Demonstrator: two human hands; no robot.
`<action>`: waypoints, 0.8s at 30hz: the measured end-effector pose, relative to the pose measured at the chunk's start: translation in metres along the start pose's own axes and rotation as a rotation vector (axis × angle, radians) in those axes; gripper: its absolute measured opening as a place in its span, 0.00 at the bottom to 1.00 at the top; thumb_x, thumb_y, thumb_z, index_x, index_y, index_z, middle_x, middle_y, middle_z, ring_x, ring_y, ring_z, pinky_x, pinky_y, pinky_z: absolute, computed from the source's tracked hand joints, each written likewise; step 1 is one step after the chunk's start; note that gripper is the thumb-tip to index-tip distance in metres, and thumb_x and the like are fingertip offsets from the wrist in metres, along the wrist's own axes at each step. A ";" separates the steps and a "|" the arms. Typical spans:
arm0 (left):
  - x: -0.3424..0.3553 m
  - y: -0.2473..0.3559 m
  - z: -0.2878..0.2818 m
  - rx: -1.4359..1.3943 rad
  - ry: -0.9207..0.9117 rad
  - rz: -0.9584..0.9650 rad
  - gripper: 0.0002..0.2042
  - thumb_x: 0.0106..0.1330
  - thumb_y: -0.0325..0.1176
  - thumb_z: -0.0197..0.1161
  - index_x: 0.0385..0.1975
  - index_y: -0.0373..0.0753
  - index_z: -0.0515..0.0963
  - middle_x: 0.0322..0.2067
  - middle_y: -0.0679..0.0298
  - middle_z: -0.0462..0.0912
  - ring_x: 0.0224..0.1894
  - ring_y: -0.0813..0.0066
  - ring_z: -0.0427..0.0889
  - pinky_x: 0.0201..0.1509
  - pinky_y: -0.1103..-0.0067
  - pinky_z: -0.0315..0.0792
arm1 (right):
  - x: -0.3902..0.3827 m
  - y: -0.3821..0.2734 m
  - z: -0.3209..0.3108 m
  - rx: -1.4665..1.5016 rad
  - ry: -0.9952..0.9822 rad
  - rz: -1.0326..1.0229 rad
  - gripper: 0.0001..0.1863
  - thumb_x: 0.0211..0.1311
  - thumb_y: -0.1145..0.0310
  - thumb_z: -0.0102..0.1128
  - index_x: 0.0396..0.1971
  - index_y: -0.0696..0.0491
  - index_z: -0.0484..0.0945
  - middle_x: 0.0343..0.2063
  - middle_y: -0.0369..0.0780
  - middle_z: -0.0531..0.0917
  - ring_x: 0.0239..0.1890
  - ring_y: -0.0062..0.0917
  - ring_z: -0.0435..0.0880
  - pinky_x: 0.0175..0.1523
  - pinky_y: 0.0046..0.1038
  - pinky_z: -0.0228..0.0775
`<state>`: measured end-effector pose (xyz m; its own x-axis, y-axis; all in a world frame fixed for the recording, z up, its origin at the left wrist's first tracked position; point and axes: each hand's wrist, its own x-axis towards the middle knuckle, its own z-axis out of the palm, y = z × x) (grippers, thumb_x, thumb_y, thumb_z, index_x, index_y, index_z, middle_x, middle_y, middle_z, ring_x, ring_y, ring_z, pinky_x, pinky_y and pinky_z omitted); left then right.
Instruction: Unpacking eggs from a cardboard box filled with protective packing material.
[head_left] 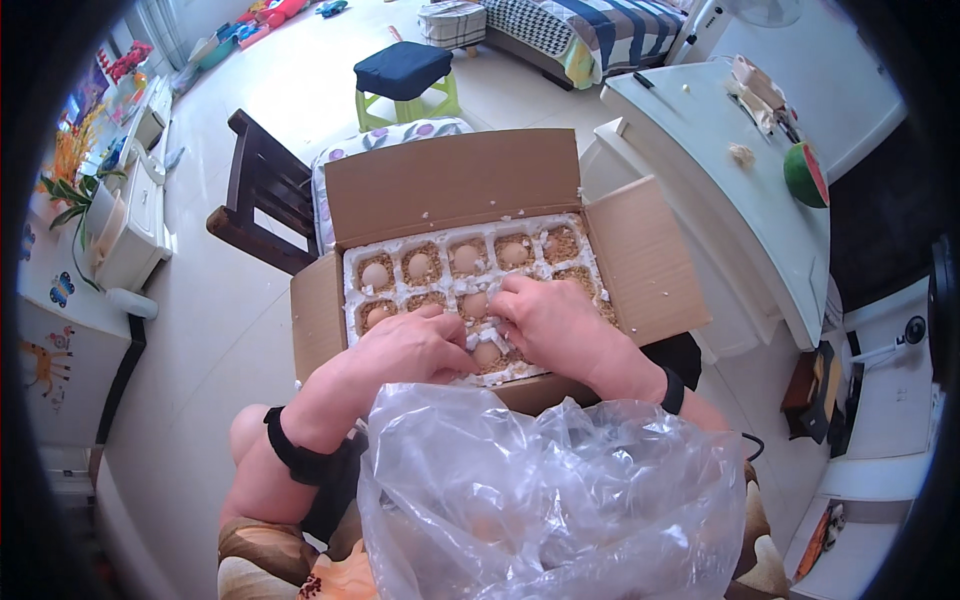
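**First:** Because the eggs sit one to a pocket in a white foam tray with sawdust packed round them, you have to dig with your fingertips rather than just lift — that is why both your hands are down in the near rows of the head view.

**Second:** And the cardboard box?

**First:** Its flaps are folded out on every side, so nothing blocks your reach. It rests in front of your knees, just before a dark wooden chair with a patterned cushion. The clear plastic bag lies open in your lap, right below the box, touching its near edge.

**Second:** How do your hands stand?

**First:** Your left hand is knuckles-up, fingers curled down into the tray near its middle, the wrist bent downward. Your right hand lies beside it, fingers hooked into a pocket beside an egg. Whether either has closed on an egg I cannot tell — the fingertips are hidden. One egg shows between your two hands, close to both.

**Second:** Anything else?

**First:** Half a watermelon sits on the white bench to your right, well apart.
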<state>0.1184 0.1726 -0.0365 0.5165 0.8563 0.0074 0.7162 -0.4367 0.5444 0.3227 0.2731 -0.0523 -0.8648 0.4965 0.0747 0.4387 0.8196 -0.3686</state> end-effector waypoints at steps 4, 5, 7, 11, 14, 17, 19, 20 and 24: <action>0.000 -0.004 0.004 0.009 -0.027 -0.053 0.09 0.55 0.32 0.64 0.35 0.49 0.87 0.35 0.64 0.79 0.44 0.63 0.78 0.48 0.69 0.74 | 0.004 -0.001 0.001 0.026 0.011 -0.011 0.07 0.57 0.69 0.62 0.36 0.52 0.79 0.33 0.41 0.80 0.36 0.39 0.84 0.39 0.40 0.77; 0.001 -0.003 0.003 0.009 -0.027 -0.055 0.09 0.55 0.32 0.64 0.35 0.49 0.87 0.35 0.64 0.79 0.44 0.63 0.78 0.48 0.69 0.74 | 0.004 -0.001 0.001 0.027 0.011 -0.012 0.07 0.57 0.69 0.62 0.36 0.52 0.79 0.33 0.41 0.80 0.36 0.39 0.84 0.39 0.40 0.77; 0.000 0.002 0.003 0.017 0.001 -0.045 0.09 0.54 0.26 0.65 0.35 0.43 0.86 0.36 0.63 0.79 0.44 0.62 0.77 0.47 0.70 0.73 | 0.004 0.000 0.003 -0.034 0.033 -0.074 0.09 0.56 0.72 0.61 0.38 0.52 0.81 0.34 0.41 0.81 0.34 0.39 0.86 0.40 0.40 0.79; 0.001 0.009 0.005 0.091 -0.010 -0.081 0.08 0.56 0.28 0.66 0.35 0.43 0.85 0.36 0.63 0.78 0.45 0.62 0.77 0.48 0.70 0.73 | -0.003 0.002 -0.010 -0.103 -0.031 0.048 0.09 0.54 0.74 0.62 0.37 0.53 0.80 0.35 0.42 0.80 0.35 0.38 0.86 0.40 0.39 0.79; -0.002 0.007 0.003 0.065 0.023 -0.077 0.07 0.57 0.28 0.66 0.35 0.42 0.85 0.36 0.63 0.78 0.45 0.62 0.77 0.48 0.69 0.73 | 0.001 0.006 -0.010 -0.124 0.002 0.012 0.06 0.58 0.72 0.60 0.36 0.53 0.78 0.35 0.41 0.78 0.35 0.38 0.84 0.39 0.38 0.77; 0.000 0.014 0.002 0.069 0.012 -0.124 0.06 0.57 0.28 0.66 0.34 0.41 0.84 0.36 0.62 0.77 0.46 0.63 0.77 0.48 0.69 0.73 | -0.001 0.007 -0.011 -0.176 0.065 -0.050 0.05 0.57 0.73 0.60 0.33 0.54 0.79 0.36 0.41 0.77 0.35 0.38 0.84 0.39 0.38 0.77; 0.001 0.014 0.003 0.117 0.031 -0.113 0.05 0.58 0.29 0.66 0.33 0.41 0.84 0.37 0.62 0.77 0.46 0.63 0.77 0.48 0.69 0.73 | -0.002 0.008 -0.007 -0.183 0.144 -0.002 0.04 0.55 0.73 0.61 0.31 0.54 0.79 0.36 0.41 0.77 0.35 0.37 0.84 0.38 0.38 0.77; 0.003 0.013 0.004 0.118 0.034 -0.119 0.05 0.58 0.29 0.66 0.33 0.41 0.84 0.37 0.62 0.77 0.46 0.63 0.77 0.48 0.69 0.73 | -0.001 0.008 -0.006 -0.181 0.144 -0.008 0.04 0.55 0.73 0.61 0.31 0.54 0.79 0.36 0.41 0.77 0.35 0.37 0.84 0.38 0.38 0.77; 0.003 0.008 0.011 0.151 0.079 -0.129 0.04 0.59 0.30 0.65 0.33 0.42 0.82 0.38 0.62 0.75 0.46 0.63 0.77 0.48 0.70 0.73 | 0.003 0.005 -0.002 -0.212 0.144 -0.041 0.05 0.51 0.76 0.60 0.30 0.54 0.80 0.36 0.42 0.77 0.37 0.36 0.84 0.39 0.37 0.78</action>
<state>0.1308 0.1687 -0.0417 0.3815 0.9242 0.0151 0.8393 -0.3532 0.4133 0.3230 0.2790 -0.0526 -0.8459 0.4848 0.2224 0.4586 0.8740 -0.1609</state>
